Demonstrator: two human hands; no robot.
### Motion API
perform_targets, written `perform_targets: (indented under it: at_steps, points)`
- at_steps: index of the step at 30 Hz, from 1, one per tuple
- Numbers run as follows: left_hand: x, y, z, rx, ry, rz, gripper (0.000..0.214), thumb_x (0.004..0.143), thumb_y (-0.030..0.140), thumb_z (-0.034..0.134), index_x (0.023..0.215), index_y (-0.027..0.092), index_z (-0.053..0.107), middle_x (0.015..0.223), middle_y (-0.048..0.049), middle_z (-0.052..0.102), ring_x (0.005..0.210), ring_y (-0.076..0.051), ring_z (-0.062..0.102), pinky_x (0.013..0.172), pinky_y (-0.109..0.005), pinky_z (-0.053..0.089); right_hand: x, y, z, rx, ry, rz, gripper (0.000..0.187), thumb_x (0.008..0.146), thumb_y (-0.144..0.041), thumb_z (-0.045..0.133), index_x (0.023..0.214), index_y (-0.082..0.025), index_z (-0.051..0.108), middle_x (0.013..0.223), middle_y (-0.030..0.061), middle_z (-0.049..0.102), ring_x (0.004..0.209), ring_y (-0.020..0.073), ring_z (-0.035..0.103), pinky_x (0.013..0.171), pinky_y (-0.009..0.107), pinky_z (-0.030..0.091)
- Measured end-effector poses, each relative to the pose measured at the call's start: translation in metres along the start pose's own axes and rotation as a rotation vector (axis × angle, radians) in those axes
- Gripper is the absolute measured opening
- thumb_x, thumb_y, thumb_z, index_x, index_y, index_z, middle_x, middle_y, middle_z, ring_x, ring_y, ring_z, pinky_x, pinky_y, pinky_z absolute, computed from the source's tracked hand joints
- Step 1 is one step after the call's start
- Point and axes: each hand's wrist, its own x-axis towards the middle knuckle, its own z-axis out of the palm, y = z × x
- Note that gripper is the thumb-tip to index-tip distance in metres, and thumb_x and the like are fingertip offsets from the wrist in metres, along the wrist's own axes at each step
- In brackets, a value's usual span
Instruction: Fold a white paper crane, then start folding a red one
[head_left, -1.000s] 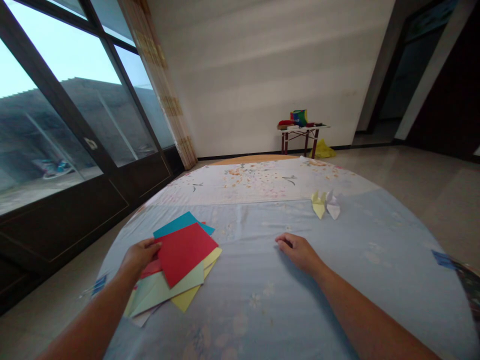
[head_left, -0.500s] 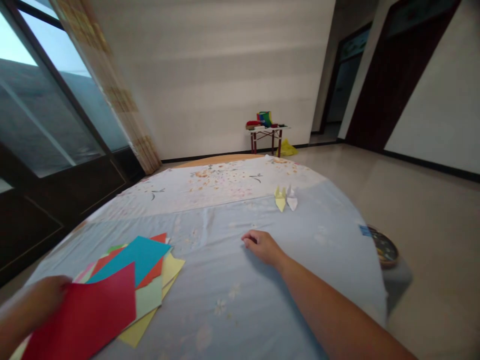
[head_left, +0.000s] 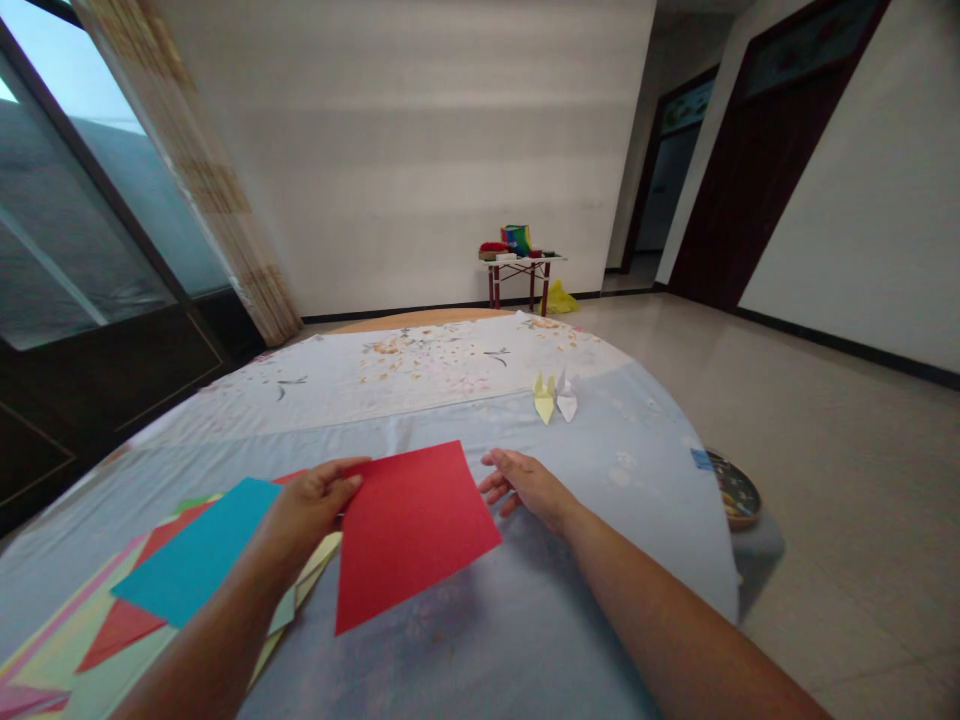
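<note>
A red sheet of paper (head_left: pixel 416 530) hangs slightly above the tablecloth, pinched at its upper left corner by my left hand (head_left: pixel 319 500). Just past the sheet's right edge, my right hand (head_left: pixel 525 485) has its fingers apart and holds nothing. Under my left forearm lies a loose pile of coloured paper, with a blue sheet (head_left: pixel 199 550) on top and an orange-red sheet (head_left: pixel 124 635) below it. Part of the pile is hidden by the arm. Beyond my right hand stand two small folded paper figures, one yellow (head_left: pixel 544 400) and one white (head_left: pixel 568 398).
A pale flowered tablecloth (head_left: pixel 420 420) covers the round table. A round tray (head_left: pixel 735 490) with small items sits lower, off the table's right edge. Against the far wall stands a small table (head_left: pixel 517 262) with things on it, a yellow bag (head_left: pixel 559 298) beside it.
My left hand has carried the red sheet from over the pile rightward to the middle. My right hand's fingers were curled and have opened. The view has turned slightly right.
</note>
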Motion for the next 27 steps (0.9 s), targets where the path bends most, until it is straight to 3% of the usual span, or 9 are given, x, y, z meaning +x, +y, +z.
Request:
perform_targets:
  at_steps: [4,6,9,11,14,19,22,24,27]
  points:
    - [0.008,-0.023,0.053,0.043,-0.114,0.05,0.044,0.067,0.036,0.053,0.104,0.012,0.061,0.059,-0.0028,0.065,0.052,-0.019,0.062,0.049,-0.032,0.051,-0.003,0.011,-0.015,-0.186,0.09,-0.009,0.046,0.073,-0.036,0.059,0.113,-0.016,0.046,0.059,-0.0053,0.052,0.047,0.0081,0.048,0.041,0.017,0.034]
    - [0.009,-0.031,0.067,0.078,-0.082,0.097,0.047,0.069,0.034,0.053,0.111,0.013,0.057,0.08,-0.0082,0.069,0.066,-0.021,0.065,0.061,-0.036,0.053,-0.003,0.017,-0.02,-0.322,0.133,-0.033,0.046,0.073,-0.027,0.057,0.116,-0.015,0.045,0.054,-0.0082,0.047,0.043,0.007,0.043,0.042,0.017,0.033]
    - [0.003,-0.034,0.076,0.136,-0.011,0.182,0.05,0.072,0.034,0.052,0.118,0.016,0.051,0.112,-0.0125,0.061,0.097,-0.025,0.06,0.086,-0.041,0.046,-0.003,0.019,-0.024,-0.52,0.189,-0.085,0.045,0.073,-0.022,0.054,0.117,-0.016,0.047,0.058,-0.006,0.052,0.05,0.0089,0.049,0.05,0.019,0.037]
    - [-0.006,-0.032,0.079,0.196,-0.019,0.288,0.043,0.074,0.035,0.052,0.114,0.021,0.055,0.118,-0.0091,0.058,0.108,-0.024,0.053,0.096,-0.041,0.038,-0.004,0.016,-0.025,-0.655,0.216,-0.116,0.044,0.073,-0.021,0.053,0.117,-0.017,0.05,0.063,-0.0034,0.057,0.056,0.011,0.052,0.054,0.021,0.037]
    - [-0.022,-0.029,0.085,0.444,-0.177,0.599,0.034,0.081,0.038,0.047,0.11,0.024,0.059,0.112,-0.0079,0.062,0.106,-0.023,0.053,0.095,-0.04,0.038,-0.008,0.01,-0.026,-0.826,0.24,-0.111,0.04,0.076,-0.024,0.05,0.116,-0.019,0.052,0.066,-0.001,0.06,0.061,0.0138,0.054,0.057,0.023,0.036]
    - [-0.036,-0.03,0.092,0.635,-0.352,0.719,0.045,0.076,0.051,0.052,0.113,0.025,0.059,0.115,-0.0101,0.06,0.105,-0.026,0.053,0.092,-0.042,0.038,-0.016,-0.003,-0.025,-1.011,0.305,-0.264,0.033,0.075,-0.033,0.059,0.105,-0.021,0.058,0.091,0.0053,0.059,0.085,0.0178,0.053,0.077,0.027,0.039]
    - [-0.035,-0.03,0.091,0.664,-0.38,0.692,0.056,0.07,0.058,0.055,0.115,0.026,0.058,0.119,-0.0105,0.058,0.107,-0.028,0.052,0.093,-0.044,0.037,-0.024,-0.013,-0.021,-0.997,0.07,-0.401,0.032,0.068,-0.042,0.068,0.091,-0.02,0.062,0.099,0.0059,0.054,0.096,0.0193,0.047,0.086,0.03,0.036]
    - [-0.034,-0.03,0.09,0.674,-0.399,0.68,0.057,0.069,0.06,0.055,0.115,0.026,0.058,0.119,-0.0103,0.058,0.108,-0.028,0.052,0.093,-0.044,0.036,-0.03,-0.018,-0.016,-1.006,-0.169,-0.41,0.041,0.06,-0.049,0.072,0.09,-0.023,0.063,0.1,0.0041,0.054,0.099,0.021,0.045,0.088,0.033,0.035]
    - [-0.033,-0.027,0.089,0.686,-0.412,0.678,0.056,0.07,0.058,0.055,0.115,0.025,0.058,0.118,-0.0102,0.058,0.107,-0.028,0.052,0.093,-0.043,0.036,-0.038,-0.022,-0.01,-1.082,-0.359,-0.355,0.051,0.055,-0.05,0.073,0.097,-0.023,0.061,0.109,0.0054,0.053,0.104,0.0245,0.042,0.091,0.038,0.031]
